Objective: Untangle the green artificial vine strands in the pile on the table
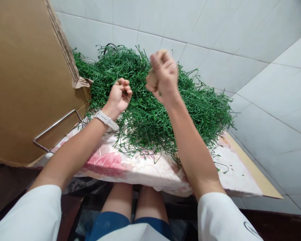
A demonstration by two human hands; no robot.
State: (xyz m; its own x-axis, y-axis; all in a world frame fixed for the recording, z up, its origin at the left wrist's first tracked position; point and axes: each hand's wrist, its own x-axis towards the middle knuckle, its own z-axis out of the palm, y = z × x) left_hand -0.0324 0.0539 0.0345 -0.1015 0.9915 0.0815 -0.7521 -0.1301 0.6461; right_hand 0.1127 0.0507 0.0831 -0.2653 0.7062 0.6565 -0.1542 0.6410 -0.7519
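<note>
A large heap of thin green plastic strands (pixel 150 100) lies on a flower-printed cloth (pixel 120 164) over a table. My left hand (pixel 119 95), with a white watch on the wrist, is curled closed at the heap's near left side, with green strands at its fingertips. My right hand (pixel 163 78) is raised above the heap in a fist, slightly blurred, and a small tan piece shows at its thumb side; what it is I cannot make out.
A big brown cardboard sheet (pixel 27 77) leans at the left, with a metal wire handle (pixel 56 125) in front of it. White tiled walls (pixel 240 50) close in behind and on the right. The table's bare tan edge (pixel 253 170) shows at the right.
</note>
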